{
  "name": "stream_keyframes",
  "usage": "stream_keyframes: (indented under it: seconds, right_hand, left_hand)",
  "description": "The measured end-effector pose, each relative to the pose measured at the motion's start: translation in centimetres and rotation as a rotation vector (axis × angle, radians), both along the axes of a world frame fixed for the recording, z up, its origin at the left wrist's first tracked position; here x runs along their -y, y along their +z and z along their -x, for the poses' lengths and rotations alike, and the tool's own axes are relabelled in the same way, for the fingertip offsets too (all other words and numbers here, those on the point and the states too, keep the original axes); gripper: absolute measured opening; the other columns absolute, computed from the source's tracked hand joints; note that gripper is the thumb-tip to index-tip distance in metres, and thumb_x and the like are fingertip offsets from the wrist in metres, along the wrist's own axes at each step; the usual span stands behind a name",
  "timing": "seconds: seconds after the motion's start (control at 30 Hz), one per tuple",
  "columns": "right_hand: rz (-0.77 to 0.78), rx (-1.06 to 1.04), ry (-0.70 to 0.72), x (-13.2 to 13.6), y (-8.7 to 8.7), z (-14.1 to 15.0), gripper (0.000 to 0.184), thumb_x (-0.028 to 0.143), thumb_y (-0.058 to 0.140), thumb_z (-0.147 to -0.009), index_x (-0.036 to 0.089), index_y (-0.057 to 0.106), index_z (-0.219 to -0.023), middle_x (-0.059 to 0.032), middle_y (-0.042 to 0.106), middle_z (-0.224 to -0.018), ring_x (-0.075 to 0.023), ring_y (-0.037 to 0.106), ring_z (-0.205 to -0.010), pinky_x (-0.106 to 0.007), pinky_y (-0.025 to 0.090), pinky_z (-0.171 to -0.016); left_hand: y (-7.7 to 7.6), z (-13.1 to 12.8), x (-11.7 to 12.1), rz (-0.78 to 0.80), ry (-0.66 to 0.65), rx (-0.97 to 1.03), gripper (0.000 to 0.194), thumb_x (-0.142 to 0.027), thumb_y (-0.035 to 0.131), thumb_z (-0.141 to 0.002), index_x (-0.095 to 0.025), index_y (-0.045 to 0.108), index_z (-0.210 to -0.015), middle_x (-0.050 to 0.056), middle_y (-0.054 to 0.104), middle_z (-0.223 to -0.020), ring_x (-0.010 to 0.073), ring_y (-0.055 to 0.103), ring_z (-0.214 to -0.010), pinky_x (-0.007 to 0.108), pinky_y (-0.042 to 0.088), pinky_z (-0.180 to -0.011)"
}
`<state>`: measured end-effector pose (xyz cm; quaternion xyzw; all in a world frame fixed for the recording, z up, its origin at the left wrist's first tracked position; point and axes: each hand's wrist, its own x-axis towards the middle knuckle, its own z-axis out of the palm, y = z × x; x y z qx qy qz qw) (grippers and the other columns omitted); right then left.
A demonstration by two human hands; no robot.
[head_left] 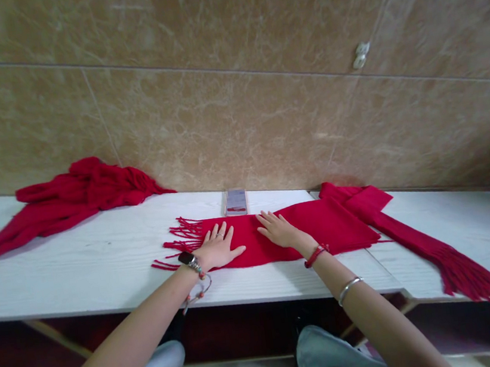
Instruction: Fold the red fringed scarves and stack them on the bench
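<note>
A red fringed scarf lies flat along the white wooden counter in front of me. My left hand presses on its fringed left end, palm down with the fingers spread. Toward the scarf's middle rests my right hand, also flat and spread. Neither hand grips anything. At the right, a narrower folded red length with a fringe slants toward the counter's front edge; whether it joins the flat scarf I cannot tell.
A crumpled heap of red cloth lies at the left by the tiled wall. Behind the scarf sits a phone-like rectangle. The white counter has its front edge just before my legs. A small white fitting is on the wall.
</note>
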<state>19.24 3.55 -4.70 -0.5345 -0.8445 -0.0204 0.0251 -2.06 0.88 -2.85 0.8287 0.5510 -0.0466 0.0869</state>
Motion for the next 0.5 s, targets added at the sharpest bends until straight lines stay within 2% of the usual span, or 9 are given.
stream_keyframes:
  seconds: [0.1, 0.2, 0.27, 0.37, 0.5]
  right_hand:
    - [0.009, -0.055, 0.166, 0.1, -0.4, 1.2, 0.052, 0.038, 0.023, -0.094, 0.018, 0.021, -0.142, -0.0108, 0.018, -0.148, -0.0263, 0.015, -0.134, -0.05, 0.026, -0.103]
    - [0.035, -0.022, 0.271, -0.1, -0.9, 1.8, 0.049, 0.037, 0.021, -0.094, 0.021, 0.023, -0.141, -0.0077, 0.019, -0.148, -0.0241, 0.014, -0.135, -0.051, 0.022, -0.105]
    - [0.03, -0.006, 0.206, -0.6, -1.2, 1.3, 0.049, 0.037, 0.022, -0.095, 0.022, 0.024, -0.141, -0.0081, 0.02, -0.148, -0.0249, 0.017, -0.134, -0.052, 0.024, -0.103]
    - [-0.002, 0.009, 0.03, -1.5, -1.5, -0.2, 0.047, 0.035, 0.026, -0.094, 0.02, 0.028, -0.139, -0.0108, 0.025, -0.146, -0.0249, 0.023, -0.133, -0.051, 0.029, -0.101]
    - [-0.08, 0.002, -0.152, -2.4, -1.5, -1.5, 0.052, 0.035, 0.029, -0.094, 0.003, 0.034, -0.134, -0.024, 0.033, -0.139, -0.0279, 0.029, -0.13, -0.046, 0.03, -0.101]
  left_hand:
    - [-0.1, 0.0, -0.1, -0.007, 0.002, 0.01, 0.083, -0.067, 0.021, -0.082, -0.011, 0.015, -0.143, 0.015, 0.003, -0.148, 0.0318, 0.004, -0.135, 0.047, 0.015, -0.106]
    - [-0.2, 0.1, -0.1, -0.013, -0.008, 0.014, 0.083, -0.067, 0.023, -0.082, -0.011, 0.016, -0.143, 0.015, 0.004, -0.148, 0.0315, 0.004, -0.135, 0.047, 0.015, -0.106]
    - [-0.1, 0.1, -0.1, -0.013, -0.016, 0.015, 0.083, -0.067, 0.024, -0.082, -0.01, 0.016, -0.143, 0.015, 0.003, -0.148, 0.0313, 0.004, -0.135, 0.046, 0.014, -0.106]
    - [0.0, 0.2, 0.0, -0.007, -0.016, 0.027, 0.083, -0.067, 0.023, -0.082, -0.01, 0.016, -0.143, 0.014, 0.003, -0.148, 0.0314, 0.003, -0.135, 0.046, 0.013, -0.107]
    - [0.1, 0.2, 0.1, -0.012, -0.017, 0.042, 0.082, -0.066, 0.025, -0.082, -0.011, 0.018, -0.142, 0.015, 0.005, -0.148, 0.0317, 0.005, -0.135, 0.046, 0.015, -0.106]
